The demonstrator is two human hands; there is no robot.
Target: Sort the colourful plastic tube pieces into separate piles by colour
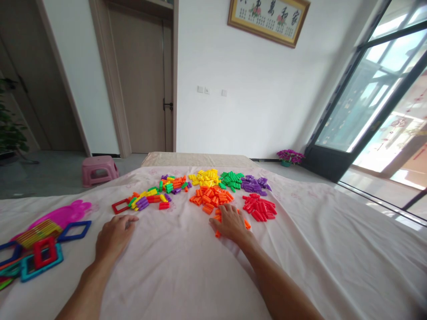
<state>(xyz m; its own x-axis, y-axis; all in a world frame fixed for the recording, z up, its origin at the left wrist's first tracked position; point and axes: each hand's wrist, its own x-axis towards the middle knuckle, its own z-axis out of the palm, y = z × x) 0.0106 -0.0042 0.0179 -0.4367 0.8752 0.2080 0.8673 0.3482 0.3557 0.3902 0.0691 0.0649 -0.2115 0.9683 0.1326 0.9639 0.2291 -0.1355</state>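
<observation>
On the pale, creased cloth [173, 266], an orange heap [211, 196] of short tubular pieces served as reference point. Right hand [230, 220]: palm down on the heap's near side, over a smaller group of loose orange pieces [247, 224] that showed past its edges; fingers bent and slightly spread, grip on any piece could not be told. These pieces lay beneath and around the fingers, long axes pointing several ways. This hand was clearly the nearer; the left hand [115, 235] rested well left of the heap, fingers curled close together, no piece visible, contents uncertain. Just beyond it sat a red frame [114, 208], with mixed-colour pieces [147, 200] trailing toward the heap. Yellow pieces [205, 178] and green pieces [231, 180] bordered the heap's far side, purple pieces [255, 184] its far right, red pieces [260, 208] its right. From where I stood, a white wall [207, 120] rose beyond the heap, a pink stool [100, 171] stood far left of it, a glass door [343, 106] far right.
</observation>
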